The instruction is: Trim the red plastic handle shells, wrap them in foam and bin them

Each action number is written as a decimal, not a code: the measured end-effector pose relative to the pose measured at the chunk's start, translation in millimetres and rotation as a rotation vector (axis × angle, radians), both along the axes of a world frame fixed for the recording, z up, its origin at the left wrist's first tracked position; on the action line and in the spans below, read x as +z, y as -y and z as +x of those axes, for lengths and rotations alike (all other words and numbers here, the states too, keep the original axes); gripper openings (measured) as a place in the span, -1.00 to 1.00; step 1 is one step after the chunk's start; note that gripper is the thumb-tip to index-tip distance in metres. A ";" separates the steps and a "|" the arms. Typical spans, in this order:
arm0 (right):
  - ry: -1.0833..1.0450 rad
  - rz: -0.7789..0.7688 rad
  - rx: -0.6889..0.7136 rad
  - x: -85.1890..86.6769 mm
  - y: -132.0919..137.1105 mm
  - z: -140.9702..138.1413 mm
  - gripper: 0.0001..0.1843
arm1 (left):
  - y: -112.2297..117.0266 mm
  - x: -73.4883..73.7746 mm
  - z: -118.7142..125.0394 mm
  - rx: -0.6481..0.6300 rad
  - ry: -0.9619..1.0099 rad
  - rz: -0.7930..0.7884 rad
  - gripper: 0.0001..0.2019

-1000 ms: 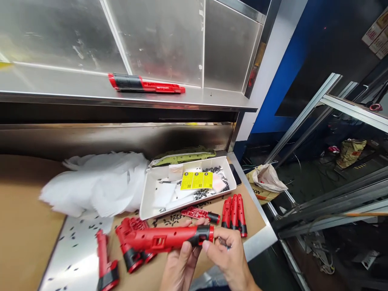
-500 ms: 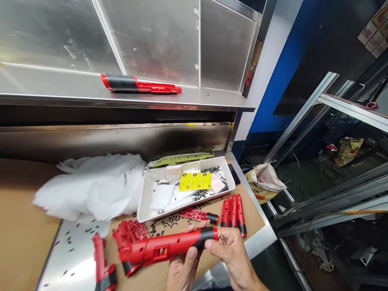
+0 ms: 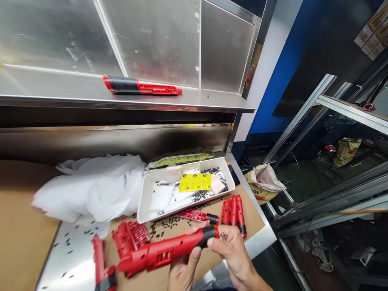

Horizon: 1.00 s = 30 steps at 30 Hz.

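Note:
A long red plastic tool housing (image 3: 163, 251) with a black end collar is held just above the bench at the bottom centre. My left hand (image 3: 184, 271) grips it from beneath near the collar. My right hand (image 3: 232, 254) is curled at the collar end, its thumb on the black ring and small dark metal bits pinched between the fingers. More red housing halves (image 3: 129, 236) lie under and left of the held piece, and another (image 3: 101, 270) sits at the bottom left.
A white tray (image 3: 145, 202) holds yellow labels (image 3: 195, 182), white pads and small black screws. Three red parts (image 3: 233, 211) lie by the bench's right edge. White foam sheets (image 3: 93, 188) are piled left. One red-black housing (image 3: 141, 86) rests on the steel shelf.
The held housing has tilted, its left end dropping and the collar end rising slightly. My right hand has closed in on the collar.

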State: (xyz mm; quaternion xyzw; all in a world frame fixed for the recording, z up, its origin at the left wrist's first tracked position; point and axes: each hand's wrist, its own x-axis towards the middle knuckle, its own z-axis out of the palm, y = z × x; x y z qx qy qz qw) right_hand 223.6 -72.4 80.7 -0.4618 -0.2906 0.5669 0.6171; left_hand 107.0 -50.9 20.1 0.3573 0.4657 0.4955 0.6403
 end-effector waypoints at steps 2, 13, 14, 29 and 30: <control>-0.007 -0.019 -0.011 -0.8 -2.5 -1.4 -0.75 | 1.1 -1.4 -3.9 -0.003 -0.045 0.034 -0.48; 0.290 -0.096 -0.087 -7.4 14.3 19.4 -0.60 | -10.7 39.0 -0.5 0.202 0.380 -0.229 -0.40; 0.340 -0.097 -0.106 -5.8 15.8 21.5 -0.58 | -12.1 43.7 -0.4 0.214 0.420 -0.269 -0.39; 0.417 -0.056 0.045 12.7 7.3 -4.4 -0.76 | -4.3 42.0 5.7 0.178 0.510 -0.283 -0.30; 0.385 -0.061 0.043 14.5 6.4 -4.3 -0.76 | -3.4 39.3 6.2 0.175 0.489 -0.271 -0.27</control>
